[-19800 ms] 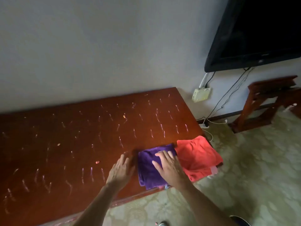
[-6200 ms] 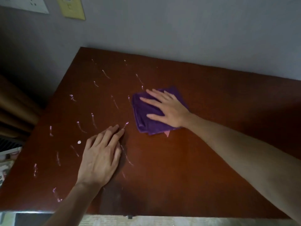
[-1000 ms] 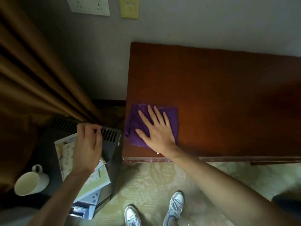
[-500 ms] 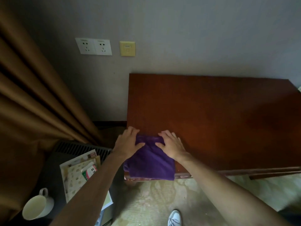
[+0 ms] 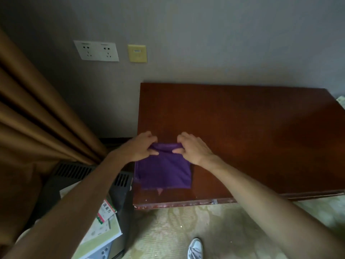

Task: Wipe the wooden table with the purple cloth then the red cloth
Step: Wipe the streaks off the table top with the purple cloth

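The purple cloth (image 5: 164, 171) lies on the near left corner of the dark wooden table (image 5: 242, 131). My left hand (image 5: 139, 148) pinches the cloth's far edge at its left end. My right hand (image 5: 194, 150) pinches the same edge at its right end. That far edge is lifted off the table, while the rest of the cloth rests flat. The tabletop shows no marks or crumbs. The red cloth is out of view.
A brown curtain (image 5: 33, 116) hangs at the left. A dark box with vents (image 5: 89, 176) stands beside the table with papers and a booklet (image 5: 102, 227) on it. Wall sockets (image 5: 97, 51) sit above. A white shoe (image 5: 195, 248) is on the patterned floor.
Half a second ago the cloth hung over the table's front edge under both hands. Now it lies fully on the table and both hands pinch its far edge and lift it.
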